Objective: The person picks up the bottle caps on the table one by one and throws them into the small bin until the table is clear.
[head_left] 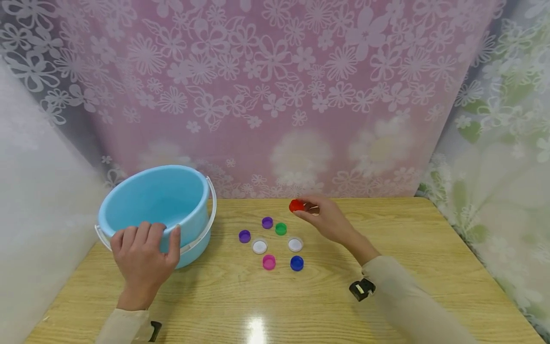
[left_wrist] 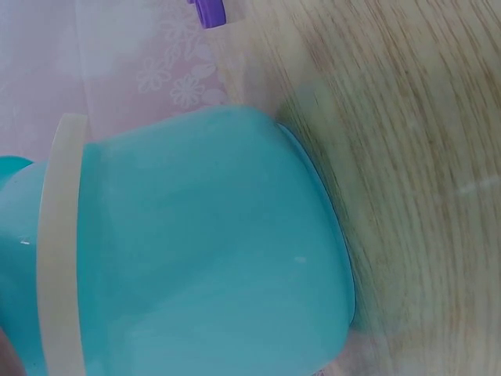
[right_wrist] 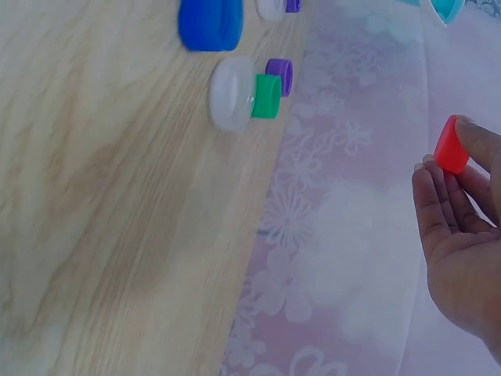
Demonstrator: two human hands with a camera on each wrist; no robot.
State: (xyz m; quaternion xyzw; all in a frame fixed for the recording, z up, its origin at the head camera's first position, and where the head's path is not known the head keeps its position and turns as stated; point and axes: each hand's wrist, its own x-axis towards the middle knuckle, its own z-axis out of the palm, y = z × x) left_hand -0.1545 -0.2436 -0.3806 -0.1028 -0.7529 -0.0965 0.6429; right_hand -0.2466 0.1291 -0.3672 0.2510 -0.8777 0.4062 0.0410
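A light blue bucket (head_left: 199,217) stands at the left of the table. My left hand (head_left: 143,258) grips its near rim, thumb on the outside and fingers hooked over the edge. In the left wrist view the bucket's wall (left_wrist: 203,251) takes up most of the picture. Above the table's far side, my right hand (head_left: 328,222) pinches a red bottle cap (head_left: 295,206) between thumb and fingertips. The right wrist view also has the red cap (right_wrist: 452,146) at the fingertips, with the other fingers extended below it.
Between the hands lie a green cap (head_left: 281,229), purple caps (head_left: 244,236), white caps (head_left: 295,244), a pink cap (head_left: 269,262) and a blue cap (head_left: 297,263). The bucket's white handle (head_left: 213,205) hangs down its side. A floral curtain (head_left: 275,95) borders the table's back edge.
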